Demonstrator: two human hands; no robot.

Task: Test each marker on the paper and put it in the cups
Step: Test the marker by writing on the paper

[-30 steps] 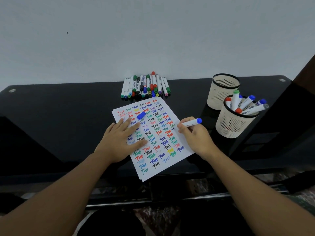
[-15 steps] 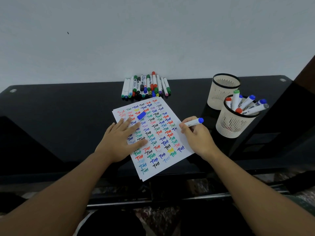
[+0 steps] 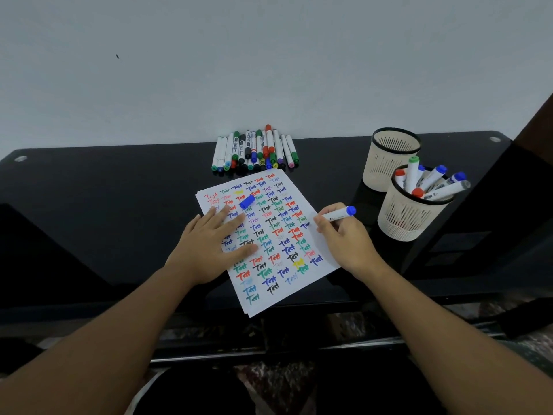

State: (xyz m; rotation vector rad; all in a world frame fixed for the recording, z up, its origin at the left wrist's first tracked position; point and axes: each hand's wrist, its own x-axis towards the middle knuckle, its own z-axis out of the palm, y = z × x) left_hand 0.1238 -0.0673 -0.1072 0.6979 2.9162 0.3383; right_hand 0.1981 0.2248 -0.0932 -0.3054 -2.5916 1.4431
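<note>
Marker point(image 3: 339, 215) shifted rightward in right hand point(image 3: 347, 241)

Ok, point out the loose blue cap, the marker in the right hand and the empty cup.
loose blue cap point(image 3: 247, 201), head view, middle of the cap lying on the paper
marker point(image 3: 339, 214), head view, white barrel
empty cup point(image 3: 386, 163), head view, slotted wall

At the centre of the frame a sheet of paper point(image 3: 270, 256) covered with coloured "Test" words lies on the black table point(image 3: 89, 211). The left hand point(image 3: 209, 250) rests flat on its left side, near a loose blue cap point(image 3: 247, 201). The right hand point(image 3: 347, 241) grips a blue marker point(image 3: 339, 215) at the paper's right edge. Above lies a row of markers point(image 3: 254, 151). At right stand two cups point(image 3: 410, 211), the nearer one holding markers.
</note>
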